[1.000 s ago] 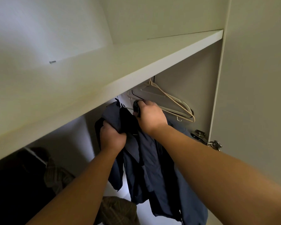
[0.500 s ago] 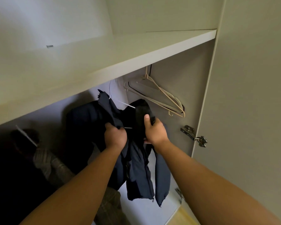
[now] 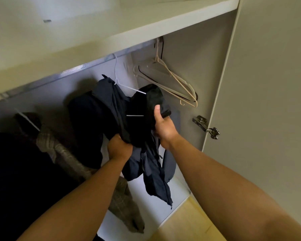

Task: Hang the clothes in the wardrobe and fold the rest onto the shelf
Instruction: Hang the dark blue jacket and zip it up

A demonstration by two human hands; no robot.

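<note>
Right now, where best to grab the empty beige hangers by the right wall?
Probably pinch the beige hangers at the neck just below the hook, coming from the left front: they lie close to the side panel, so the right is blocked.

no readable text, no labels, no brands, no numbers on anything in view

A metal hinge [image 3: 206, 126] sits above the pale wooden floor [image 3: 189, 223].

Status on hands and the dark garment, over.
Left hand grips dark garment low; right hand grips its black upper fold. Garment on white hanger, hook at rail. Beige hangers close at right.
</note>
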